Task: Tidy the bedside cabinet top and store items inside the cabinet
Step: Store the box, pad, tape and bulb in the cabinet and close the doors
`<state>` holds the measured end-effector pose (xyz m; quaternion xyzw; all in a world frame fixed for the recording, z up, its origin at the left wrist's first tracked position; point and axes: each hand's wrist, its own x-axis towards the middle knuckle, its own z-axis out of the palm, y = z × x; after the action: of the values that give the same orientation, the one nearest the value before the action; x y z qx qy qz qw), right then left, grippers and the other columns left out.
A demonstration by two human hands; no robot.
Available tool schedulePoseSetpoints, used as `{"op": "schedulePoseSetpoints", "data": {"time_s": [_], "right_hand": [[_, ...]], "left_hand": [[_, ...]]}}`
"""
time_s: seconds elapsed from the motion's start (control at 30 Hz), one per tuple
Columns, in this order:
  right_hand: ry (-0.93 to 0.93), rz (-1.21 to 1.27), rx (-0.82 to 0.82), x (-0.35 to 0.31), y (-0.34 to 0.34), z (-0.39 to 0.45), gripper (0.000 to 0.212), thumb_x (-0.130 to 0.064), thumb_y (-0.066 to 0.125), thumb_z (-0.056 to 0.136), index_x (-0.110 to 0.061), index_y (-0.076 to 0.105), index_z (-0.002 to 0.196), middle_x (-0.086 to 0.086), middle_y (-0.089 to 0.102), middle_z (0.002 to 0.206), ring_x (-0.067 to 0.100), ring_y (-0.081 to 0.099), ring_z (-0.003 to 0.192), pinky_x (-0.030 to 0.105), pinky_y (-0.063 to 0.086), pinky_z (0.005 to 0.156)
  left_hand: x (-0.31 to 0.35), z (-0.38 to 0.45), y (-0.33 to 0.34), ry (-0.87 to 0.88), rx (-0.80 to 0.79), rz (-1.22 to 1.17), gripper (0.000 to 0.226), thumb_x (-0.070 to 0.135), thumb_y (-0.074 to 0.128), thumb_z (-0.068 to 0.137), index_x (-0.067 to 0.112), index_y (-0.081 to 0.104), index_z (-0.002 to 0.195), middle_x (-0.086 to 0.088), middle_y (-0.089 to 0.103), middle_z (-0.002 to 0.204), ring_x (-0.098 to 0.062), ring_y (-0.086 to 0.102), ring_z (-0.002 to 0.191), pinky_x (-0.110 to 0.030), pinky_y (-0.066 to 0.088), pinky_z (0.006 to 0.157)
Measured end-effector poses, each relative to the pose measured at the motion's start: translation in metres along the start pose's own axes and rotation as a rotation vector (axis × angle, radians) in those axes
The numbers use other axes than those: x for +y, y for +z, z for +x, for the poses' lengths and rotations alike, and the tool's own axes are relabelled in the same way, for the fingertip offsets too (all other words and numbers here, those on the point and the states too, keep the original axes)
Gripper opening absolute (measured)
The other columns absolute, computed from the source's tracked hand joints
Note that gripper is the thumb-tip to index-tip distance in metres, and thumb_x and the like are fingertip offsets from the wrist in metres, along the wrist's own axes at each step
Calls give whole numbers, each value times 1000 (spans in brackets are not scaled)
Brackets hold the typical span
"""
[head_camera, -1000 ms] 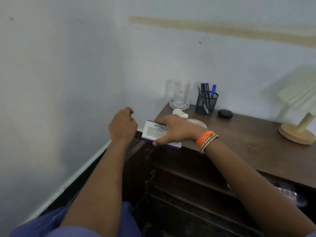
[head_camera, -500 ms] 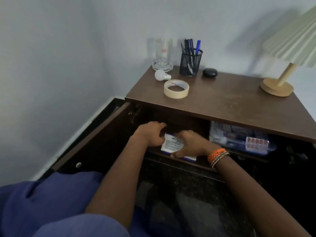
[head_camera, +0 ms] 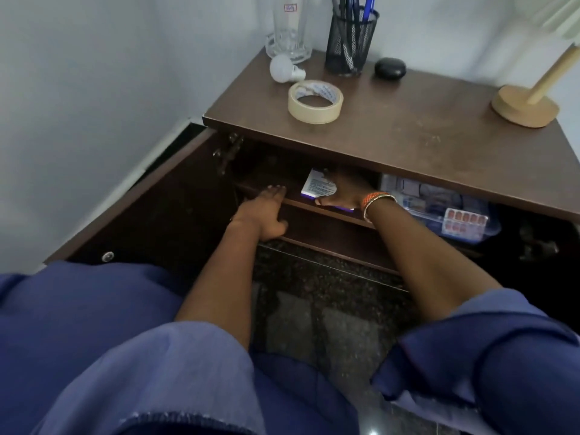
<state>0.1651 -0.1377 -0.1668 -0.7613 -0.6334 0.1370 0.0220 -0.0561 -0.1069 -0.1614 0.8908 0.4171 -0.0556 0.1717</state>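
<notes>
The brown bedside cabinet (head_camera: 408, 136) stands with its left door (head_camera: 150, 208) swung open. A white and purple box (head_camera: 318, 188) lies on the upper shelf (head_camera: 332, 213) inside. My right hand (head_camera: 345, 193), with orange bangles at the wrist, holds that box, thumb along its near edge; its fingers are in shadow under the top. My left hand (head_camera: 266, 211) rests on the shelf's front edge to the left of the box, fingers flat. On the top lie a roll of tape (head_camera: 315, 102) and a white bulb (head_camera: 284, 69).
At the back of the top stand a glass (head_camera: 288, 29), a mesh pen holder (head_camera: 350, 42), a black case (head_camera: 390, 68) and a wooden lamp base (head_camera: 524, 108). A clear container with blister packs (head_camera: 455, 215) fills the shelf's right side. A wall is close on the left.
My right hand carried the box from the cabinet top down onto the inner shelf and pushed it further in. My left hand let go of the box and settled on the shelf edge.
</notes>
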Motion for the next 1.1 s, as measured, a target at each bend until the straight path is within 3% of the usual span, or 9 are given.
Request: {"op": "schedulePoseSetpoints", "data": {"time_s": [0.23, 0.53, 0.7, 0.77, 0.87, 0.97, 1.1], "right_hand": [[-3, -21, -1, 16, 15, 16, 88, -53, 63, 83, -12, 23, 150, 12, 28, 154, 30, 28, 140, 37, 22, 115], [-42, -97, -11, 20, 20, 22, 88, -54, 57, 86, -13, 15, 152, 7, 17, 159, 25, 16, 146, 41, 12, 116], [-64, 27, 161, 4, 16, 4, 70, -31, 60, 87, -13, 29, 148, 11, 36, 150, 31, 33, 138, 43, 24, 115], [-124, 70, 255, -9, 13, -11, 58, -15, 58, 85, -12, 43, 141, 12, 45, 145, 31, 39, 134, 42, 28, 112], [-212, 87, 390, -28, 10, -37, 47, -1, 51, 81, -9, 59, 126, 13, 58, 130, 30, 51, 122, 44, 36, 108], [-288, 140, 539, -47, 6, -64, 40, 5, 51, 79, -6, 65, 115, 14, 68, 112, 29, 63, 105, 43, 49, 94], [-363, 191, 764, -70, -20, -87, 30, 5, 55, 74, -5, 73, 97, 10, 74, 92, 26, 69, 86, 37, 55, 78]], "left_hand": [[2, 3, 7, 31, 36, -30, 71, 30, 54, 85, 19, 22, 148, -3, 21, 157, -16, 15, 145, -43, 29, 113], [8, 1, 13, 22, 30, -88, 70, 29, 55, 85, 20, 25, 147, -4, 23, 156, -20, 21, 143, -40, 31, 110], [10, -2, 9, 31, 131, -101, 61, 26, 55, 85, 20, 34, 142, -4, 33, 151, -21, 31, 139, -39, 35, 105], [11, -2, 6, 13, 153, -150, 51, 22, 55, 85, 20, 45, 135, -5, 47, 138, -24, 47, 126, -38, 41, 98], [16, -5, -5, -3, 230, -370, 26, 17, 54, 85, 19, 63, 109, -2, 65, 101, -20, 62, 95, -36, 52, 84], [27, -9, -28, 58, 479, -454, 15, 19, 54, 84, 19, 68, 89, 9, 61, 69, -12, 60, 67, -27, 48, 63], [39, -16, -55, 135, 754, -479, 20, 23, 52, 81, 16, 67, 69, 9, 57, 55, -7, 53, 51, -24, 43, 52]]}}
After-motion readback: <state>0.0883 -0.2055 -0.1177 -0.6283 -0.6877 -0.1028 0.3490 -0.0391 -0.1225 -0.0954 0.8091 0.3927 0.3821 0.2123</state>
